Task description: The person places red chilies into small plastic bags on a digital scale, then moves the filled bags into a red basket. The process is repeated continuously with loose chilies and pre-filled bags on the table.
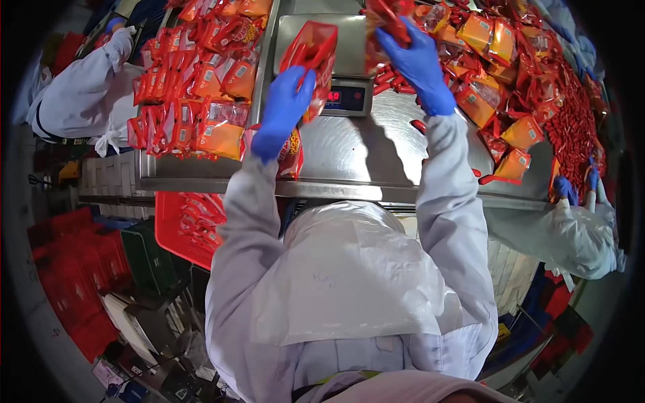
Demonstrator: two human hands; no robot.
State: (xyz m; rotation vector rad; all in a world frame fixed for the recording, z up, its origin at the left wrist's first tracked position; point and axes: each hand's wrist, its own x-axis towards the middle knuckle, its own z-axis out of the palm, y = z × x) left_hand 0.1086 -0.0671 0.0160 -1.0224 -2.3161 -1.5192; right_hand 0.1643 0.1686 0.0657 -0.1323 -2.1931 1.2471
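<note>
My left hand (286,108), in a blue glove, grips an open red plastic pouch (322,55) by its side. Small red pieces show through the pouch's mouth. It tilts over the steel plate of a bench scale (350,48), whose red digits are lit; whether it touches the plate I cannot tell. My right hand (421,68), also gloved, is at the right of the scale. Between its thumb and fingers is a red plastic packet (388,20), blurred at the top edge. Loose red sausage-shaped pieces (385,80) lie beneath it. Another printed pouch (291,156) rests below my left wrist.
Rows of red-and-orange pouches (201,75) fill the left of the steel table (332,161). More pouches (476,101) and a heap of red pieces (574,126) cover the right. A red crate (166,237) stands below the front edge. Co-workers' gloved hands (564,189) are at the far right.
</note>
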